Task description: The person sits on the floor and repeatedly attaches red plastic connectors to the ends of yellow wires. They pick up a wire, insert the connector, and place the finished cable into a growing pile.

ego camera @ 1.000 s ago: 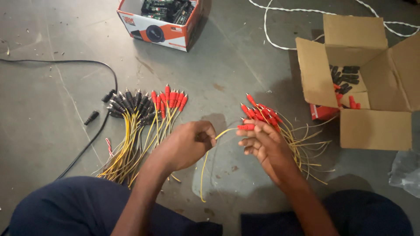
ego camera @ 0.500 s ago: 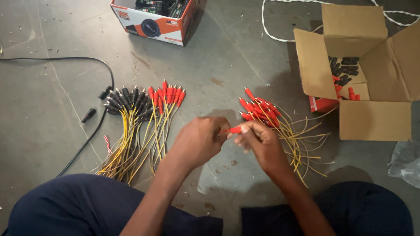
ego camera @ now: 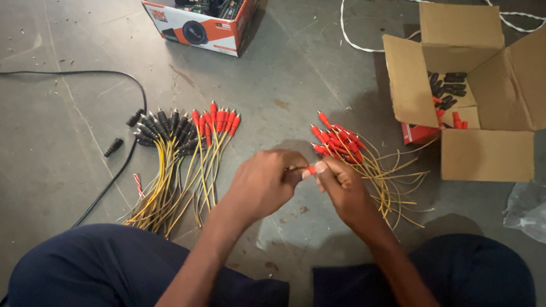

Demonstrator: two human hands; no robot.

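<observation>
We've got both hands at frame centre — left hand (ego camera: 263, 183) and right hand (ego camera: 341, 187) pinching one red plug (ego camera: 310, 169) betw. thumb & fingertips. Loose red-plug pile (ego camera: 341, 139) sits just upper right of the hands; sorted bundle (ego camera: 182, 142) w/ yellow leads centre left. Open cardboard box (ego camera: 483, 153) — upper right.

light: dim, even | shadows: soft, below hands (ego camera: 301, 182) and beside box (ego camera: 472, 96) | focus: sharp, slight edge distortion
</observation>
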